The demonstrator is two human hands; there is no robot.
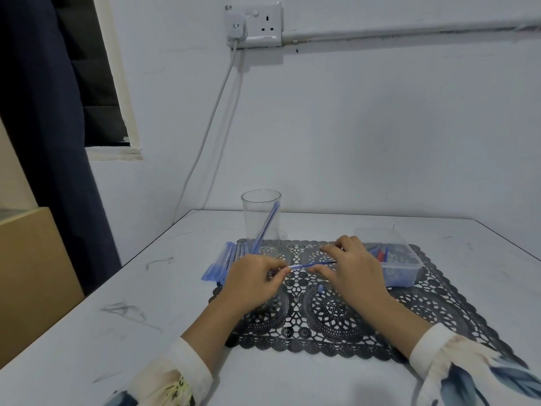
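Left hand (251, 284), right hand (352, 268) pinch pen (307, 265); box (405, 272) close right, cup (257, 221) behind.

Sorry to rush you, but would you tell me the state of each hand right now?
Left hand: closed, pinching one end of the pen.
Right hand: seems to hold the pen's other end; the grip is partly hidden.

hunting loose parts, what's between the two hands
Head view: a thin blue plastic stick spans from left hand to right hand; a small blue cap lies on the black lace mat, nearer the person.
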